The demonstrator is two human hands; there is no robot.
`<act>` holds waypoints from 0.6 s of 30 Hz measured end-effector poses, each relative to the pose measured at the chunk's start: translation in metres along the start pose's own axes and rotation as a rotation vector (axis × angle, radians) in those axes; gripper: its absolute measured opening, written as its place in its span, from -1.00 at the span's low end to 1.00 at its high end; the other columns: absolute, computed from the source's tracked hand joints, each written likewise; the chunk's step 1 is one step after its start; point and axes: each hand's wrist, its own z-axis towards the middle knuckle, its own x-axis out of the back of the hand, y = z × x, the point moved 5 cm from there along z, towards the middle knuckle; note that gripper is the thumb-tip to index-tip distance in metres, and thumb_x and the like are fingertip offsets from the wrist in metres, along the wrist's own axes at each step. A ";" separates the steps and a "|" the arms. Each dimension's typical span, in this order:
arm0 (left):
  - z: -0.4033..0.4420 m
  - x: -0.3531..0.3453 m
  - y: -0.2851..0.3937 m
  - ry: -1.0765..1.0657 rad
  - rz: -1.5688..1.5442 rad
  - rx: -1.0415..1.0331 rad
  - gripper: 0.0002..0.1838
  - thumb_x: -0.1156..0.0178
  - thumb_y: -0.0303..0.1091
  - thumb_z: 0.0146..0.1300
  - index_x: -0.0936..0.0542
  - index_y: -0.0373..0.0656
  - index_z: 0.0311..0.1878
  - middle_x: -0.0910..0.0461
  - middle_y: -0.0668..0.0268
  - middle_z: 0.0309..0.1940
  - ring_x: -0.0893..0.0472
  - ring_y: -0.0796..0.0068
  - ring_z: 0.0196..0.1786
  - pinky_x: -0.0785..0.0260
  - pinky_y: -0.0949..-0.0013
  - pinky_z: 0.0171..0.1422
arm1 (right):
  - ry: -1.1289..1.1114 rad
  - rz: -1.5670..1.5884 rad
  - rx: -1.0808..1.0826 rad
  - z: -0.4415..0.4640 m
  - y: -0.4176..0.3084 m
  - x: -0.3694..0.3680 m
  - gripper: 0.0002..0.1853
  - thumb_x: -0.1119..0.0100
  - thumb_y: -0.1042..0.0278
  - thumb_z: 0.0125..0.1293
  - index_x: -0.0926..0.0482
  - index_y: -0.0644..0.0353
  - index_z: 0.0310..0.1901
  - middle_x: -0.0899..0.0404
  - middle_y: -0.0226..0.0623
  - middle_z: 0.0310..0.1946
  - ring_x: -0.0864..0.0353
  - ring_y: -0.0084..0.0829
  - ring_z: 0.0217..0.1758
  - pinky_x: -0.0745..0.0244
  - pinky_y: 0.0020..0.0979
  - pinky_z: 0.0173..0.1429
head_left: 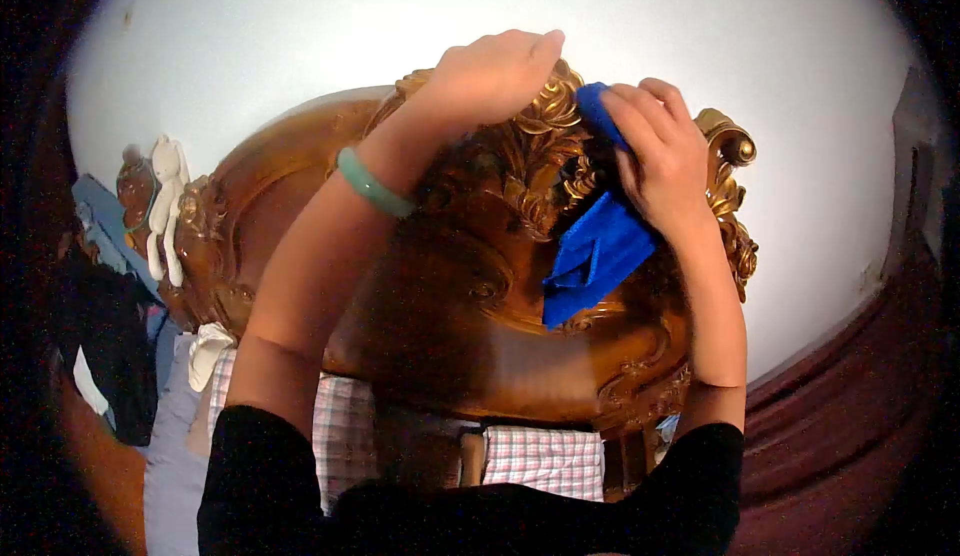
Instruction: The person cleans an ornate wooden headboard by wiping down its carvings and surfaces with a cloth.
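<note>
A carved wooden headboard (430, 296) with gold-painted flowers and scrolls stands against the wall in front of me. My left hand (500, 76), with a green bangle (372, 184) farther down that arm, lies at the top of its crest beside a gold carved flower (555, 106). Its fingers look curled over the edge, their tips hidden. My right hand (660, 151) is closed on a blue cloth (600, 261) at the right of the crest. Part of the cloth is bunched under the fingers; the rest hangs down over the carving.
A white long-limbed plush toy (168, 206) hangs at the headboard's left end, near dark and blue clothes (110, 336). Below are plaid fabric pieces (545, 459). A white wall (810, 176) rises behind, and a dark red curtain-like fabric (840, 426) is at the right.
</note>
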 end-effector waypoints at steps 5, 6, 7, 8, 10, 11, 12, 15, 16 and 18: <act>0.002 -0.004 -0.005 0.122 -0.123 0.015 -0.49 0.42 -0.08 0.38 -0.46 -0.19 0.00 -0.54 0.03 -0.06 -0.49 -0.06 0.01 -0.28 0.01 0.14 | 0.079 0.067 0.036 -0.001 0.001 0.005 -0.63 -0.20 0.54 -0.13 -0.54 0.17 -0.16 -0.55 -0.31 -0.14 -0.52 -0.20 -0.09 -0.54 -0.28 -0.15; 0.002 -0.003 -0.006 0.126 -0.115 0.021 -0.49 0.42 -0.08 0.38 -0.46 -0.19 0.00 -0.54 0.03 -0.06 -0.49 -0.06 0.01 -0.28 0.01 0.14 | 0.087 0.072 0.040 0.001 0.000 0.005 -0.63 -0.20 0.54 -0.13 -0.54 0.17 -0.16 -0.55 -0.31 -0.14 -0.52 -0.20 -0.09 -0.54 -0.28 -0.15; 0.002 -0.003 -0.006 0.108 -0.139 0.015 -0.49 0.41 -0.08 0.38 -0.46 -0.20 0.01 -0.53 0.03 -0.05 -0.49 -0.05 0.02 -0.28 0.02 0.15 | 0.067 0.104 0.044 0.003 0.000 0.004 -0.63 -0.20 0.54 -0.13 -0.54 0.18 -0.17 -0.56 -0.29 -0.15 -0.52 -0.20 -0.10 -0.53 -0.28 -0.14; 0.002 -0.003 -0.006 0.090 -0.163 0.011 -0.49 0.41 -0.07 0.38 -0.46 -0.20 0.02 -0.52 0.02 -0.03 -0.48 -0.04 0.04 -0.27 0.03 0.16 | 0.048 0.136 0.050 0.005 0.001 0.002 -0.64 -0.20 0.54 -0.12 -0.54 0.19 -0.17 -0.56 -0.27 -0.16 -0.53 -0.20 -0.10 -0.53 -0.27 -0.13; 0.001 -0.001 -0.004 0.073 -0.150 0.026 -0.50 0.41 -0.08 0.38 -0.46 -0.19 0.02 -0.52 0.03 -0.03 -0.48 -0.04 0.04 -0.28 0.02 0.15 | 0.045 0.150 0.067 0.005 0.000 0.003 -0.64 -0.21 0.53 -0.13 -0.54 0.21 -0.17 -0.56 -0.25 -0.17 -0.53 -0.20 -0.11 -0.53 -0.26 -0.12; 0.001 -0.001 -0.003 0.050 -0.143 0.037 -0.50 0.41 -0.10 0.38 -0.46 -0.19 0.02 -0.52 0.03 -0.02 -0.48 -0.04 0.04 -0.29 0.02 0.14 | 0.050 0.131 0.079 0.002 0.000 0.002 -0.65 -0.20 0.51 -0.11 -0.54 0.21 -0.17 -0.56 -0.26 -0.17 -0.53 -0.21 -0.10 -0.52 -0.27 -0.12; 0.002 0.000 -0.004 0.060 -0.141 0.042 -0.50 0.41 -0.10 0.38 -0.46 -0.19 0.02 -0.52 0.03 -0.02 -0.48 -0.04 0.04 -0.29 0.02 0.14 | 0.057 0.112 0.094 0.001 0.000 0.001 -0.66 -0.18 0.49 -0.09 -0.54 0.21 -0.17 -0.55 -0.27 -0.16 -0.52 -0.21 -0.09 -0.52 -0.27 -0.12; 0.002 -0.005 -0.003 0.157 -0.081 -0.078 -0.57 0.36 -0.17 0.38 -0.42 -0.22 0.03 -0.53 0.02 -0.09 -0.50 -0.03 0.00 -0.34 0.01 0.06 | 0.053 0.034 0.123 0.000 -0.001 0.000 -0.70 -0.11 0.44 -0.02 -0.54 0.20 -0.17 -0.54 -0.30 -0.13 -0.51 -0.24 -0.06 -0.50 -0.30 -0.11; 0.001 -0.008 -0.005 0.153 -0.078 -0.085 -0.57 0.36 -0.17 0.38 -0.42 -0.22 0.03 -0.53 0.02 -0.09 -0.50 -0.03 0.00 -0.34 0.01 0.06 | 0.055 0.031 0.115 0.001 -0.001 0.000 -0.70 -0.11 0.44 -0.02 -0.54 0.20 -0.17 -0.54 -0.30 -0.13 -0.51 -0.24 -0.06 -0.50 -0.30 -0.11; 0.000 -0.006 -0.003 0.220 0.015 -0.213 -0.64 0.27 -0.24 0.36 -0.42 -0.24 0.00 -0.54 0.00 -0.14 -0.52 0.01 -0.02 -0.37 0.04 0.03 | 0.006 0.033 0.172 0.004 -0.004 0.001 -0.71 -0.05 0.41 0.01 -0.55 0.17 -0.16 -0.54 -0.33 -0.12 -0.49 -0.27 -0.02 -0.48 -0.30 -0.09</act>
